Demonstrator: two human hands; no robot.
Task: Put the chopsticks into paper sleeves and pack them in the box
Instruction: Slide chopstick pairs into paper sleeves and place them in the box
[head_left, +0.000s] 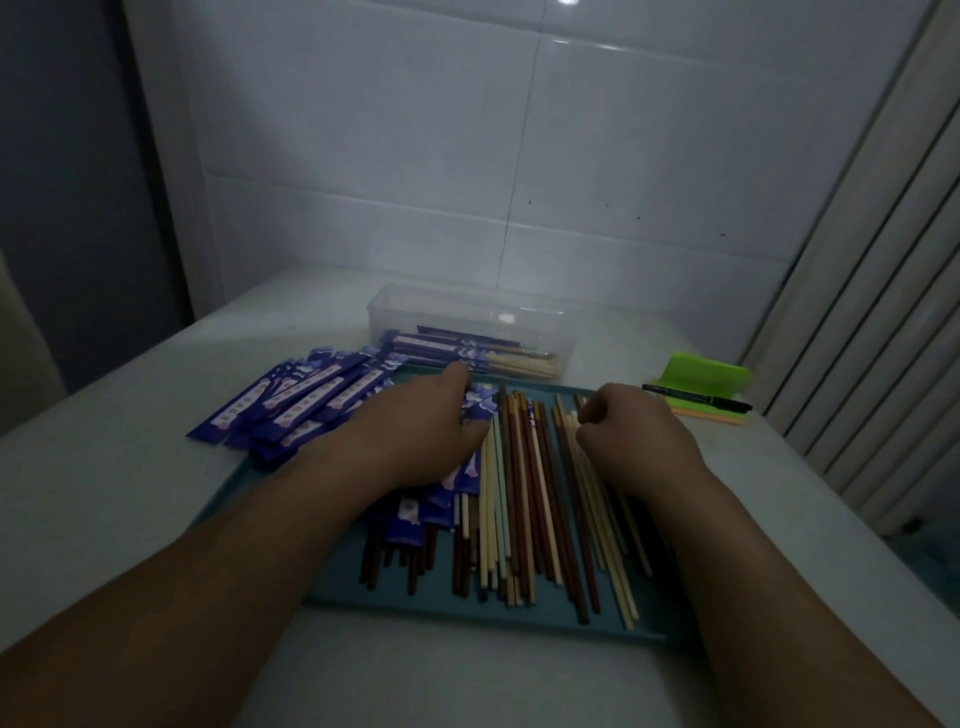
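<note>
A teal tray (467, 616) holds several loose chopsticks (524, 499), pale and dark brown, lying lengthwise. My left hand (421, 431) grips a blue paper sleeve (480, 408) over the tray's left part, with more sleeved chopsticks beneath it. My right hand (631, 434) is curled over the far ends of the pale chopsticks on the right and pinches them. A pile of blue sleeves (301, 405) lies left of the tray. Behind the tray stands a clear plastic box (467, 312) with several sleeved chopsticks inside.
A green holder (709, 376), a black pen (696, 402) and orange notes lie at the right on the white table. A tiled wall rises behind the box. A ribbed radiator stands at the right edge.
</note>
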